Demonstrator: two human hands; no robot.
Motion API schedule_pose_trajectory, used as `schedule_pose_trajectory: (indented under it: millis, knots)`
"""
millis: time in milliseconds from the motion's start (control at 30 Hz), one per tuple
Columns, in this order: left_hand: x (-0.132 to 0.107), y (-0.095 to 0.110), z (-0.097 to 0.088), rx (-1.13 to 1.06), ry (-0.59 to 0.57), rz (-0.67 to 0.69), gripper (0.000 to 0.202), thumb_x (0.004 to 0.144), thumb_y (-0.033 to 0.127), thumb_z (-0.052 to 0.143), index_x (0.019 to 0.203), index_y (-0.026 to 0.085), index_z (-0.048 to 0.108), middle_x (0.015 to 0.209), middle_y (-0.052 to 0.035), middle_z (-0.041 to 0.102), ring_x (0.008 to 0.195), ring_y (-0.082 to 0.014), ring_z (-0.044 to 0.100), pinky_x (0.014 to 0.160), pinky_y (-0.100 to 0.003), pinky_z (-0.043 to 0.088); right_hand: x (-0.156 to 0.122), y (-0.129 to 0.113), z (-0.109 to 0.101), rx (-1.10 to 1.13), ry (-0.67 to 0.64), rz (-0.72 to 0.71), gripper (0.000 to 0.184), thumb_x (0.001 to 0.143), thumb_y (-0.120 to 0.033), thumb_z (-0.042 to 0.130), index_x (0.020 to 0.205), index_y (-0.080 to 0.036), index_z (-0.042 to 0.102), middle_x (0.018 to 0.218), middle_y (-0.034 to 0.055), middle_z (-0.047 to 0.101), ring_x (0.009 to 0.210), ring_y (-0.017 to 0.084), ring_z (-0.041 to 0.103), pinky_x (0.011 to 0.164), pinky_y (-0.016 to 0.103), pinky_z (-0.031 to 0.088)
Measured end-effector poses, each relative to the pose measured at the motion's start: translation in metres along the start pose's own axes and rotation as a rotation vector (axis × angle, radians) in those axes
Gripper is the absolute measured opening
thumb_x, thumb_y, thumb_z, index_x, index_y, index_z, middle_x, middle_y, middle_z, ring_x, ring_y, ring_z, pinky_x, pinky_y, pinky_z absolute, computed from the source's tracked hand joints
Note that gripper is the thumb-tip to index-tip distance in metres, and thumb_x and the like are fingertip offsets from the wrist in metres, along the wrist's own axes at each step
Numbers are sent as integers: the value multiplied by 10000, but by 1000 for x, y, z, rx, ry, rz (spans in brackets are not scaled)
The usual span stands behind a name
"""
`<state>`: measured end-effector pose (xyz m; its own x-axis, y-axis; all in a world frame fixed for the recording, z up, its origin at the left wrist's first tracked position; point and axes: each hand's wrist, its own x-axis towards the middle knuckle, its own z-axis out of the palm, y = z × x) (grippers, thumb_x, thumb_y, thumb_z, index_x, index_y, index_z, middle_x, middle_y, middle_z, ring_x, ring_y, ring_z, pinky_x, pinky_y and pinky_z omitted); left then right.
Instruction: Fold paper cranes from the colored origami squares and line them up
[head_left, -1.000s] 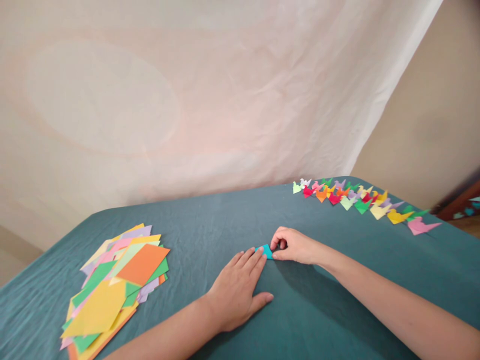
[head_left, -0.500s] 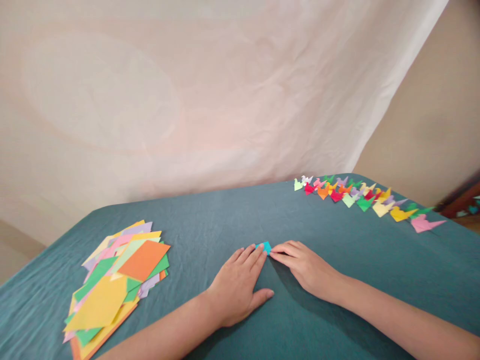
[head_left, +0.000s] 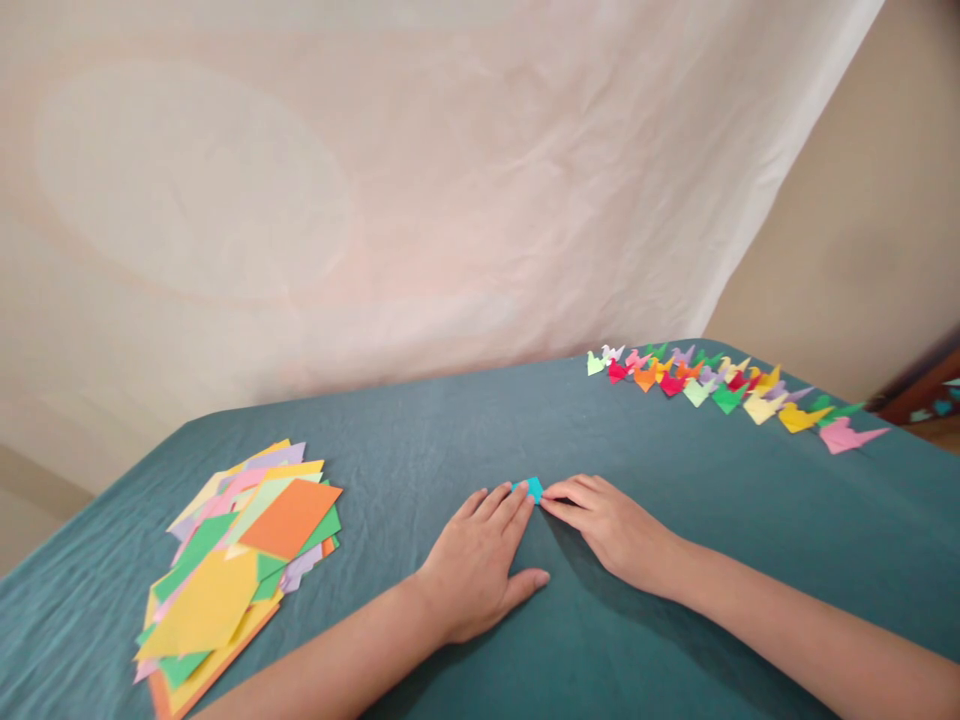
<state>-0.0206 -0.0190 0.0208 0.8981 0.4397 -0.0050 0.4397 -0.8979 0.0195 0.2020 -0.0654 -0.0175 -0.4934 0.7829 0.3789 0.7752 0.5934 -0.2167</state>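
Note:
A small folded piece of teal paper (head_left: 534,488) lies on the table's teal cloth (head_left: 675,470). My left hand (head_left: 480,565) lies flat on the cloth, fingers stretched out, its fingertips pressing the paper's left edge. From the other side, my right hand (head_left: 611,525) rests palm down with the fingers extended, and their tips touch the paper. Most of the paper is hidden under the fingertips.
A loose pile of coloured paper squares (head_left: 240,560), orange and yellow on top, lies at the left. Along the far right edge runs a row of several small folded paper figures (head_left: 720,390) in mixed colours. A pale sheet (head_left: 420,190) hangs behind the table.
My right hand went from a curled pinch on the teal paper to a flat, extended pose beside it. The left hand stayed flat. The view shifted slightly.

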Motion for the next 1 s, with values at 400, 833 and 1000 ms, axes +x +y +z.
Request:
schedule_pose_trajectory:
  millis: [400,833,1000]
  knots:
    - [2,0,0,-24,0,-3,656,892,589,188,1393,167,231,1465,-81,214,1315,-262,240,1053,-415,214,2,-2,-2,-40,-14,-5,353,868,-134,449,1213,-166,521,1125,113,576,993,212,510,817,380,442]
    - [3,0,0,14,14,-10,652,889,596,178,1366,166,288,1444,-88,269,1291,-262,287,1034,-407,234,2,-2,-3,-67,-72,5,345,867,-116,452,1205,-141,516,1167,106,555,1018,214,486,847,386,431]
    - [5,0,1,38,24,-9,647,888,598,179,1356,170,308,1431,-90,297,1275,-260,312,1023,-409,246,2,-4,-2,-86,-63,6,365,865,-117,450,1225,-154,501,1165,107,556,1012,220,489,841,393,434]
